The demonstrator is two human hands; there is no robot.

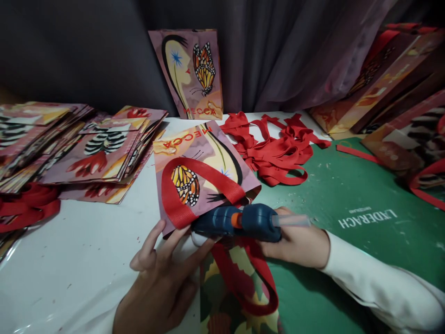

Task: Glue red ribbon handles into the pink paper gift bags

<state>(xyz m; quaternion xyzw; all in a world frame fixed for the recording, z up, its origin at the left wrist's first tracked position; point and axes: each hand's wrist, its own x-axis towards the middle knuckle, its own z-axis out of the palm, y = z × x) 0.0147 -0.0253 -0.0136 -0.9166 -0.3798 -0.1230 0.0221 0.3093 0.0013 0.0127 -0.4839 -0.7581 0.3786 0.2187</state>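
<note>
**Red ribbon handle (181, 211) and blue glue gun (239, 221) meet at the mouth of a printed paper bag (208, 148)**

The right hand (295, 243), in a white sleeve, has its grip wrapped around the glue gun. The gun lies sideways, low over the desk (69, 260), with its nozzle pointing left at the near edge of the bag. A clear glue stick (292, 221) juts from the back of the gun. Held level like this, the tip seems to sit right where the ribbon end crosses the bag's open edge.

The left hand (163, 278) holds nothing. Its fingers are spread and laid flat against the near corner of the bag, just beside the nozzle. This probably pins the paper and ribbon so that neither slides.

The bag lies flat in the middle of the desk with its butterfly print facing up and the "MECCA" lettering at the far end. The ribbon loops across its face.

A second bag (225, 306) with its own red loop lies under the gun, nearest the person. A green mat (365, 204) marked "LÄDERACH" lies under the right forearm, perhaps to protect the surface.

Supplies are set around within reach:
- A pile of loose red ribbons (274, 148) lies just beyond the bag.
- Stacks of flat bags (100, 148) lie to the left.
- One sample bag (193, 74) stands upright against the dark curtain (295, 46).
- More bags (392, 88) lean at the right.
</note>
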